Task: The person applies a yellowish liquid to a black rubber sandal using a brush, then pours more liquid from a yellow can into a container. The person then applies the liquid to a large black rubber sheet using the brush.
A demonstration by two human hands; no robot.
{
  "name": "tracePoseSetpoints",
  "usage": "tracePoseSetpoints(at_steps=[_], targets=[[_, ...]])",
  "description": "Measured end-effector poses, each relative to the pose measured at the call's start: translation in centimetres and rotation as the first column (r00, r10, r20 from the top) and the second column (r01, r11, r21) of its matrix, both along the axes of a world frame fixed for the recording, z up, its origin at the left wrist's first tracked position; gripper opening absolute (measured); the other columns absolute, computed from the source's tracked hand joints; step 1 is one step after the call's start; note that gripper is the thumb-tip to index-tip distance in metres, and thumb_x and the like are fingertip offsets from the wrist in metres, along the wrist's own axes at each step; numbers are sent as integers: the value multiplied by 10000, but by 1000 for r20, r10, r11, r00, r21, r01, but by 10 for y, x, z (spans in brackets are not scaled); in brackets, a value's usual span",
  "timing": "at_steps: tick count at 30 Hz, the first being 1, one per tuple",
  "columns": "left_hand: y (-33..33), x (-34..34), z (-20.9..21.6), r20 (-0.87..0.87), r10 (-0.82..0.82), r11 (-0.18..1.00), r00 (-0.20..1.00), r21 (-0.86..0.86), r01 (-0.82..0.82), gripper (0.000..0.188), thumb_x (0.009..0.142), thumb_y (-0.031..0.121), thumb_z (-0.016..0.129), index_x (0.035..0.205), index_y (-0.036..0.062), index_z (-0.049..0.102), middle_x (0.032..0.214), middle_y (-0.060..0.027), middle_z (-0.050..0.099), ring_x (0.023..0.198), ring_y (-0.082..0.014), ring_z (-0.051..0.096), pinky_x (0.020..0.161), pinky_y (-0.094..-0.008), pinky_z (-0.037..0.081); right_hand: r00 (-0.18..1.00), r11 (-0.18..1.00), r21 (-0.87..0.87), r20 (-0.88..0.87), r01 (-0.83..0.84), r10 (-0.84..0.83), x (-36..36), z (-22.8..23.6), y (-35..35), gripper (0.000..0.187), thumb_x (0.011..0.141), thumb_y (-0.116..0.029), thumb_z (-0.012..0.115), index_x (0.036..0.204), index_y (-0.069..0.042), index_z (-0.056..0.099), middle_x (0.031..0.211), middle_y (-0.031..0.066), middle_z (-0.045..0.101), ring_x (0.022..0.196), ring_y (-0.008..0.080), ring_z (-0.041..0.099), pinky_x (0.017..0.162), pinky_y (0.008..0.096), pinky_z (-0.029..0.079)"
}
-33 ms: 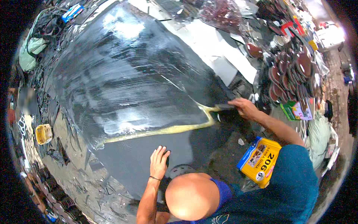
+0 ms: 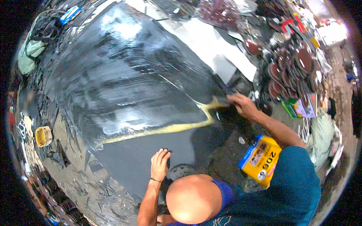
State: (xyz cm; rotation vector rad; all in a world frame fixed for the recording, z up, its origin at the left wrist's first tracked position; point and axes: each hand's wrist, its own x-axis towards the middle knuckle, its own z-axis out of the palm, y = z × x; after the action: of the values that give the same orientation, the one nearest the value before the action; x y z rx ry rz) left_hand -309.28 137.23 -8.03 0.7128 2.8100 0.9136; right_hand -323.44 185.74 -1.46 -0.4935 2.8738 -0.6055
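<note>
A large black sheet (image 2: pixel 151 165) lies before me, much of its far part wet and glossy. A thick bead of yellowish glue (image 2: pixel 158 132) crosses it and bends upward at its right end. My right hand (image 2: pixel 243 106) is closed on the end of a flat dark spreader (image 2: pixel 221 104), which is partly blurred; its tip touches the glue at the right. It cannot be told exactly what the spreader is made of. My left hand (image 2: pixel 160 164) rests on the dry near part of the sheet, fingers stretched out, holding nothing.
A yellow package (image 2: pixel 261 160) lies near my right arm. Stacked brown soles (image 2: pixel 294 71) and white sheets (image 2: pixel 215 49) stand beyond the black sheet's right edge. At the left are a yellow tub (image 2: pixel 43 136) and dark scraps (image 2: pixel 60 152). More soles (image 2: pixel 56 196) fill the lower left.
The view has shifted slightly. My right hand has moved a little with the spreader, whose tip sits slightly farther up along the glue. My left hand stays in place.
</note>
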Motion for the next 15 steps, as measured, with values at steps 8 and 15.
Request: tracePoseSetpoints(at_steps=[8, 15], targets=[[-32, 12, 49, 221, 766, 605, 604, 69, -793, 241, 1022, 257, 489, 1106, 62, 603, 747, -135, 661, 644, -234, 671, 608, -363, 519, 971, 984, -172, 226, -37, 76, 134, 11, -57, 415, 818, -90, 647, 1228, -104, 588, 1010, 177, 627, 958, 360, 622, 805, 436, 524], [-128, 93, -5, -108, 947, 262, 302, -283, -922, 436, 977, 350, 516, 1100, -65, 575, 1101, -266, 602, 1028, -400, 547, 916, -474, 422, 183, -30, -387, 501, 921, -846, 148, -104, -32, 572, 914, -433, 574, 1132, 94, 609, 1066, 202, 669, 949, 310, 627, 846, 416, 473]])
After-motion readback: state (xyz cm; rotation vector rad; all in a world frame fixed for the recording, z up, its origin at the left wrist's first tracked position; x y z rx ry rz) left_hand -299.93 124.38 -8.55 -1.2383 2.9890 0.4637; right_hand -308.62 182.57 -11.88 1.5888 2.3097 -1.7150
